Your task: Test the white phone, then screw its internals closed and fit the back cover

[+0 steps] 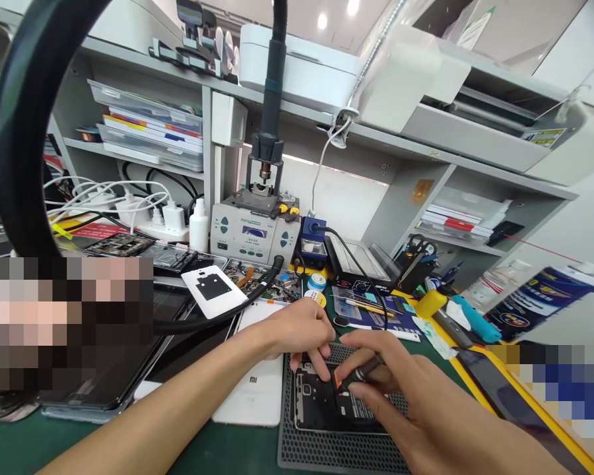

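Note:
An opened phone (319, 402) with its black inner side showing lies on a grey ribbed mat (321, 452). My left hand (301, 330) reaches over its upper edge, index finger stretched down onto it and the other fingers bent apart. In my right hand (396, 382) a slim tool (363, 371) with a dark round handle is pinched between thumb and fingers. Near its lower end an orange piece (338, 379) shows against the phone; the exact tip is hard to make out. A black battery with white print (359, 406) is partly covered by my right fingers.
Left of the mat lies a white Mi back panel (252, 396), with dark screens (113, 356) further left. A hot-air station (252, 231) stands behind, its black hose (218, 323) looping across. A yellow-edged tray (505, 396) and a blue can (539, 300) are on the right.

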Motion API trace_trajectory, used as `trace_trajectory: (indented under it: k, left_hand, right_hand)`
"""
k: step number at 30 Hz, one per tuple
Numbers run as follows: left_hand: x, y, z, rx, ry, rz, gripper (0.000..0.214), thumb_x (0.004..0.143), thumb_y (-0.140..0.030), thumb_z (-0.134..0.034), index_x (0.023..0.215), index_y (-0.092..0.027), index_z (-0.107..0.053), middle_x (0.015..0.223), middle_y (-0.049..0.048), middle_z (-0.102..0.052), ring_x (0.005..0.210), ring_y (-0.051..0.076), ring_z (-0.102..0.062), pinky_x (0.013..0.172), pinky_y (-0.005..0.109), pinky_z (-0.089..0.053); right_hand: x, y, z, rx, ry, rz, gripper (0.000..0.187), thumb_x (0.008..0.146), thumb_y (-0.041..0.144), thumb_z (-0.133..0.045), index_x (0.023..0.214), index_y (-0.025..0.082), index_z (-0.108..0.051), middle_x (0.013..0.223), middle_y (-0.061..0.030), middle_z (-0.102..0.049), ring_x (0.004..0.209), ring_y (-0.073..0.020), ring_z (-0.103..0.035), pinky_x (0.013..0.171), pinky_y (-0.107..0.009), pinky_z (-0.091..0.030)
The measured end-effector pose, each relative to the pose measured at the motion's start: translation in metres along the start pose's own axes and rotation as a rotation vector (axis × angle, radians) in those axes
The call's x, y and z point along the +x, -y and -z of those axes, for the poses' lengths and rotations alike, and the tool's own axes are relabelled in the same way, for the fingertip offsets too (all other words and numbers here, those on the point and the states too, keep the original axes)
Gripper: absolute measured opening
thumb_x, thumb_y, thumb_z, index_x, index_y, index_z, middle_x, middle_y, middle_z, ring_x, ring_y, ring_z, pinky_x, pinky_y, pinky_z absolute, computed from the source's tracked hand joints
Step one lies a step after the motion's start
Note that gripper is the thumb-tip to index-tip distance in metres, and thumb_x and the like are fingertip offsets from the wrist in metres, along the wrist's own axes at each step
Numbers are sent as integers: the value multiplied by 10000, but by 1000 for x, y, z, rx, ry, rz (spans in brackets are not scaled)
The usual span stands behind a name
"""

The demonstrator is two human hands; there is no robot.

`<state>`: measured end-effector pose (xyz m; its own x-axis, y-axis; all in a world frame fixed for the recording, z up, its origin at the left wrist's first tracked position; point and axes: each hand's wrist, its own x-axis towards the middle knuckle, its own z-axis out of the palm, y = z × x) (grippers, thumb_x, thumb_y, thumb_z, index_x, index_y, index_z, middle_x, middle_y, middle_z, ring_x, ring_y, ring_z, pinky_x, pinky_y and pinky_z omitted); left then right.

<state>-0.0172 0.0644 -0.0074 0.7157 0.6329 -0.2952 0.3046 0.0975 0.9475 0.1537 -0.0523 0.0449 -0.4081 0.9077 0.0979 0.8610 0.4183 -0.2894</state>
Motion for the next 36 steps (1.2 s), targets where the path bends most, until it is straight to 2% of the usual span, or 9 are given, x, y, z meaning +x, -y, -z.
trace_trajectory:
  k: [3,7,9,11,15,18,24,29,36]
  left_hand:
    - [-1,-2,-2,18,-12,7,47,771,-189,-541,761,-161,-578,730,25,-629,634,194,-738,304,177,-320]
    - [0,-1,0,102,-53,-10,95,805,-216,-504,840,-162,-575,762,41,-654,655,206,-746,298,204,-348]
    - [3,0,6,188,-140,-48,153,864,-278,-460,888,-168,-564,806,45,-659,662,199,-742,324,217,-375]
    - [5,2,11,317,-255,-92,219,909,-329,-416,905,-170,-566,763,37,-649,622,185,-715,389,239,-416]
    - [7,7,14,654,-393,-208,227,897,-288,-459,851,-172,-649,779,62,-668,747,212,-677,657,325,-478]
    - [9,10,8,881,-373,-280,236,881,-230,-473,864,-179,-703,954,97,-677,887,258,-655,734,361,-452]
    - [11,10,1,1185,-321,-314,354,923,-185,-391,1045,-207,-722,996,85,-656,784,238,-656,610,340,-392]
    - [9,0,-4,1352,-295,-312,335,941,-181,-375,933,-192,-710,954,73,-659,698,228,-657,547,334,-355]
    - [13,-8,-11,1474,-263,-321,307,923,-154,-379,845,-162,-676,876,94,-679,677,273,-667,530,351,-348]
  right_hand:
    - [0,6,1,60,50,-20,369,929,144,-511,1264,297,-512,923,-30,-746,799,-218,-731,714,-304,-559]
    - [1,0,3,215,40,-10,427,934,122,-504,1305,328,-455,1037,-22,-732,902,-212,-723,779,-330,-578]
    - [3,-14,6,379,-41,-31,411,964,168,-517,1330,328,-419,1053,-29,-722,891,-190,-718,782,-322,-595]
    - [7,-31,11,574,-203,-76,388,990,237,-539,1341,300,-388,1062,-47,-716,895,-179,-717,816,-332,-607]
    - [14,-59,14,834,-338,-115,431,960,314,-624,1315,236,-391,1004,-62,-711,892,-189,-714,841,-382,-638]
    - [13,-72,9,881,-339,-143,452,942,334,-655,1302,232,-402,998,-55,-702,887,-194,-710,836,-400,-648]
    - [7,-84,-7,907,-334,-172,419,950,334,-647,1300,282,-424,1001,-41,-703,887,-184,-701,845,-356,-640]
    - [5,-83,-14,925,-299,-143,356,975,307,-612,1284,323,-435,1003,-15,-691,897,-161,-688,839,-314,-620]
    - [4,-83,-12,931,-307,-136,369,973,279,-610,1290,322,-426,1015,-10,-684,901,-165,-691,844,-342,-626]
